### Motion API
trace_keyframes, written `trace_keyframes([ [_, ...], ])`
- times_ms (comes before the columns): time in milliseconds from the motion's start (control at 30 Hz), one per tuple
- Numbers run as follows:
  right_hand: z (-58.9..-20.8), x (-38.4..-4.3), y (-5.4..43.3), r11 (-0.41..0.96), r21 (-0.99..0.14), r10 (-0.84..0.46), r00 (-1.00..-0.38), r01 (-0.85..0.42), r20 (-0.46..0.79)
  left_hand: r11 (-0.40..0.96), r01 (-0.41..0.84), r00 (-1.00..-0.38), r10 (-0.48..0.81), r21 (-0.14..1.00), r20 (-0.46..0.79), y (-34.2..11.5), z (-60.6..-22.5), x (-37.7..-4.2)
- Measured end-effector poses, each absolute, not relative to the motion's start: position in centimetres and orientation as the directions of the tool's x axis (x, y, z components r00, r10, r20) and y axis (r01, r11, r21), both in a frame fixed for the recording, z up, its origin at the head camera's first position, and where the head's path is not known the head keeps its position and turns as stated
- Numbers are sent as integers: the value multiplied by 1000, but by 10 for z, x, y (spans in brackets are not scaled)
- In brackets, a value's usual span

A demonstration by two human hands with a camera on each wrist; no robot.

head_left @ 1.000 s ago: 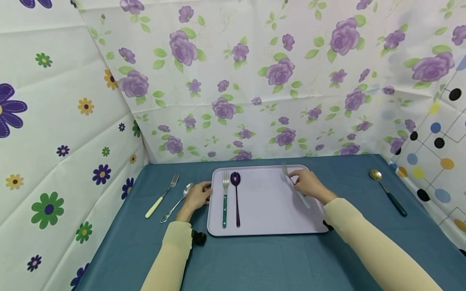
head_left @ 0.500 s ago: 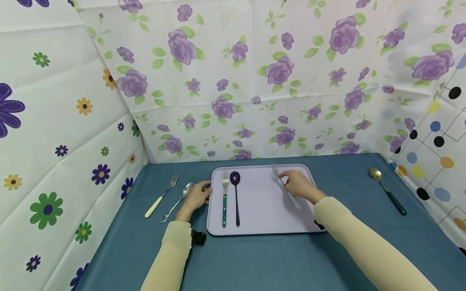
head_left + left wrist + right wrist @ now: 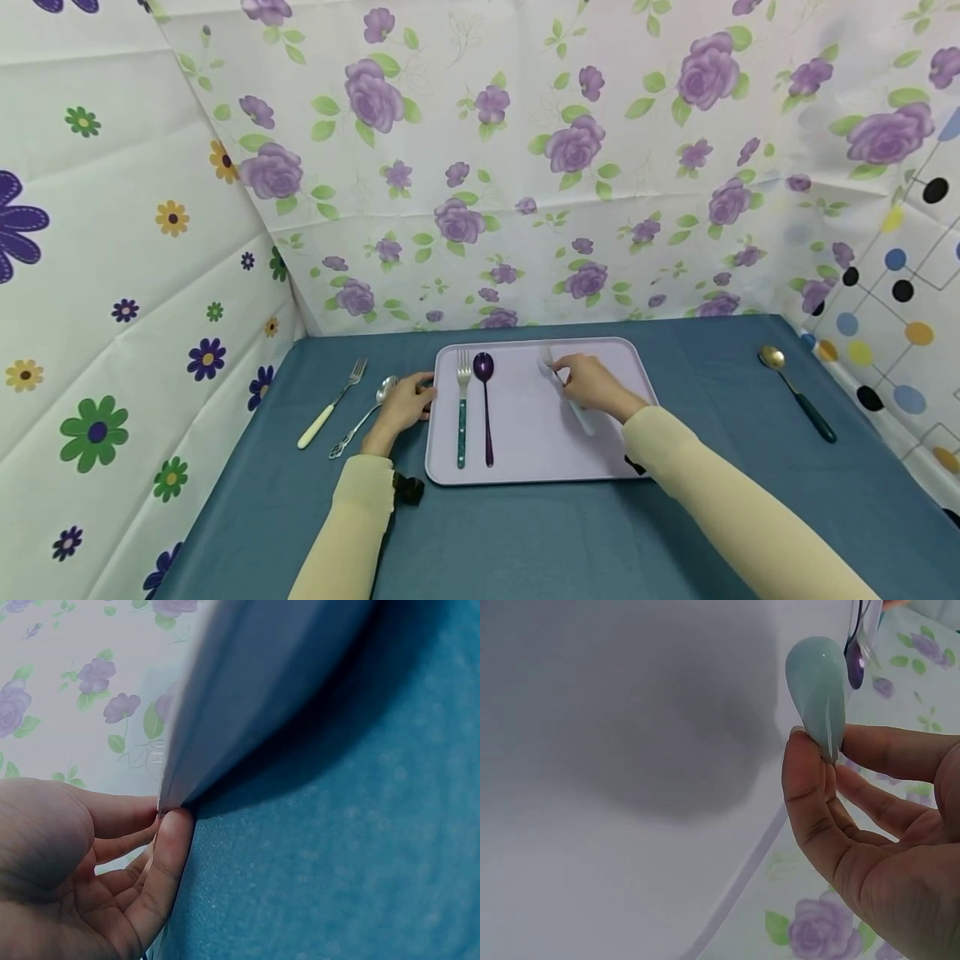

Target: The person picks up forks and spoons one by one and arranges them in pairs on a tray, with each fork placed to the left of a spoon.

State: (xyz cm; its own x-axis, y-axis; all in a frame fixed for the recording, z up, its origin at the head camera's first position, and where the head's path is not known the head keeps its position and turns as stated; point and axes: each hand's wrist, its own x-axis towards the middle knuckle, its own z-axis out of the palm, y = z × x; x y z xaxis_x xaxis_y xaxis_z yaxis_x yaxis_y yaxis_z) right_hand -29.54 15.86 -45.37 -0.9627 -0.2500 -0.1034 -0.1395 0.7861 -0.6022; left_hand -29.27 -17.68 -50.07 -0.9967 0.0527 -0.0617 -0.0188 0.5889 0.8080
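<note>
A pale lilac tray [image 3: 525,462] lies on the blue cloth, with a green-handled fork [image 3: 462,417] and a dark purple spoon [image 3: 487,408] side by side on its left part. My left hand [image 3: 405,404] holds the tray's left edge; in the left wrist view, thumb and fingertips [image 3: 175,825] pinch the rim. Over the tray's middle, my right hand [image 3: 597,387] pinches a fork with a pale mint handle [image 3: 819,686]. That fork tilts, tines toward the back wall, and its neck is partly hidden by the fingers.
Left of the tray lie a cream-handled fork [image 3: 330,408] and an ornate silver spoon [image 3: 356,429], partly hidden behind the left hand. A gold spoon with a dark green handle [image 3: 798,396] lies far right. Flowered cloth [image 3: 517,167] hangs behind the table.
My right hand has moved left across the tray with the mint-handled fork. The left hand has stayed at the tray's left edge.
</note>
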Motion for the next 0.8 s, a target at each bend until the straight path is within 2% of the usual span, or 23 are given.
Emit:
trace_keyframes([
  [800, -462, -292, 124, 780, -605, -275, -956, -160, -101, 600, -37, -996, 40, 799, -76, -176, -499, -292],
])
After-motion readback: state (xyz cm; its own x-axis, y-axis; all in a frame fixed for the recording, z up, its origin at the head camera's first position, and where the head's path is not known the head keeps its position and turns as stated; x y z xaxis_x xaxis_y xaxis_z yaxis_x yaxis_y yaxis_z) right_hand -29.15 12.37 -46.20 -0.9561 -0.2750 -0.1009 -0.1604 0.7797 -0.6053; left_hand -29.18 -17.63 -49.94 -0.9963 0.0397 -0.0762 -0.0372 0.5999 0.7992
